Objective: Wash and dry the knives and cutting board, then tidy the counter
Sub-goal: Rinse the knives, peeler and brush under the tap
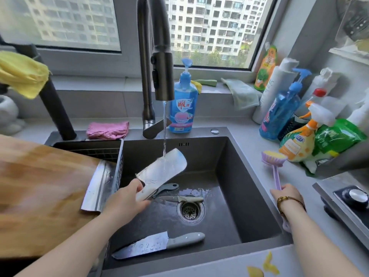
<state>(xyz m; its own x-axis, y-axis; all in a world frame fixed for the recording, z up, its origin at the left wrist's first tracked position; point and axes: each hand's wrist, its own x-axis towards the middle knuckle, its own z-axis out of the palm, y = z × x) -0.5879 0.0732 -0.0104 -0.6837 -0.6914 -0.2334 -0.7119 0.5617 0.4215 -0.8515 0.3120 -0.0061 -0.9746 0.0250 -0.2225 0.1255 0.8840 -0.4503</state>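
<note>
A: Which knife is being washed?
B: The left hand [127, 198] has its fingers curled round the pale handle of a broad steel cleaver [162, 169]. It is tilted over the dark grey sink [229, 176], and water from the dark pull-down faucet [162, 76] strikes the blade.
A: And the other hand?
B: The right hand [287, 194] grips the lilac stem of a yellow-headed dish brush [274, 156], over the grey table [249, 162] right of the sink. Its fingertips are turned out of view.
A: What lies in the basin?
B: A grey-handled steel knife [159, 244] lies near the front wall and a small pale-handled paring knife [180, 198] beside the drain. A grey utensil [169, 186] is half hidden behind the cleaver's handle, and I cannot tell what it is.
A: The board?
B: The wooden cutting board [40, 196] lies left of the sink, blurred and cut off at the frame's edge. A shiny steel piece [99, 186] sits at its corner, hard to make out.
</note>
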